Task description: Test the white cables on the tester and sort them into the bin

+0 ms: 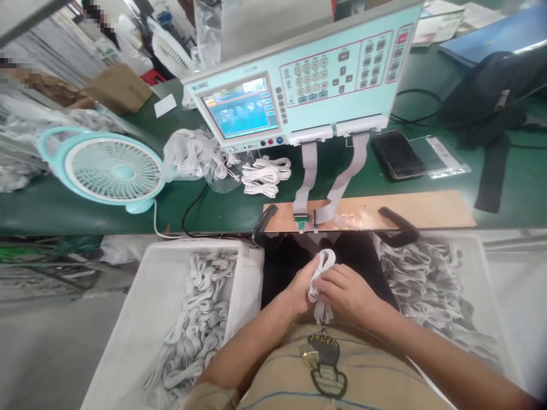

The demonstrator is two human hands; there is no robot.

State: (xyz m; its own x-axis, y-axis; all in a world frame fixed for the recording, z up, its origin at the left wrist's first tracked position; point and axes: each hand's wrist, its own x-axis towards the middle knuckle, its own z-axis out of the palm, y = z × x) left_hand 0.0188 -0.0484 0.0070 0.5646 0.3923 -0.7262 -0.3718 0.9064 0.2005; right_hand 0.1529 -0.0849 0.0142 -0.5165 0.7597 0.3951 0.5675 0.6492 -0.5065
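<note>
A coiled white cable bundle (323, 266) is held between my two hands, above my lap and just below the bench's front edge. My left hand (302, 287) wraps round its left side. The fingers of my right hand (347, 290) press on it from the right. Beyond them, two grey ribbon cables (306, 176) run from the tester (337, 108) down to small connectors (301, 221) at the front of a wooden board (427, 209). More coiled white cables (265, 176) lie on the bench below the tester's screen.
Two black clamps (399, 226) hold the board at the edge. White bins of coiled cables stand left (141, 296) and right (491, 296) of my legs. A fan (122, 171), a phone (398, 155) and a black bag (482, 97) rest on the green bench (222, 213).
</note>
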